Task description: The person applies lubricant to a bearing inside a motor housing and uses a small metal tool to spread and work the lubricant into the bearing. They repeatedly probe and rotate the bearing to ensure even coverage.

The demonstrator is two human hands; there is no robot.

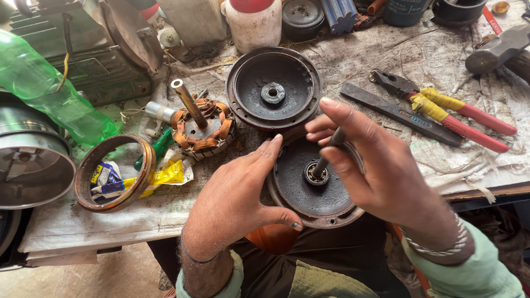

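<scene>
Both hands work at the lower centre of the frame. Left hand [237, 201] lies spread, palm down, against the left rim of the dark round cast-metal motor end cover [317, 190], apparently to steady it at the bench edge; it grips nothing. Right hand [375, 165] pinches a thin grey metal rod [326, 157] between thumb and fingers, with its lower tip seated in the bearing [316, 175] at the cover's centre and the rod tilted up and to the right.

Just above, touching or nearly touching the first cover, a second dark round end cover [273, 88] lies open side up. Left of it stands a copper-wound stator with a steel shaft [201, 129], shaft tilted toward upper left. At lower left, a rusty metal ring [113, 174] rests over crumpled wrappers. To the right, red-and-yellow-handled pliers [441, 107] and a flat dark file [400, 113] lie side by side on the worn cloth-covered bench [386, 60], within reach.
</scene>
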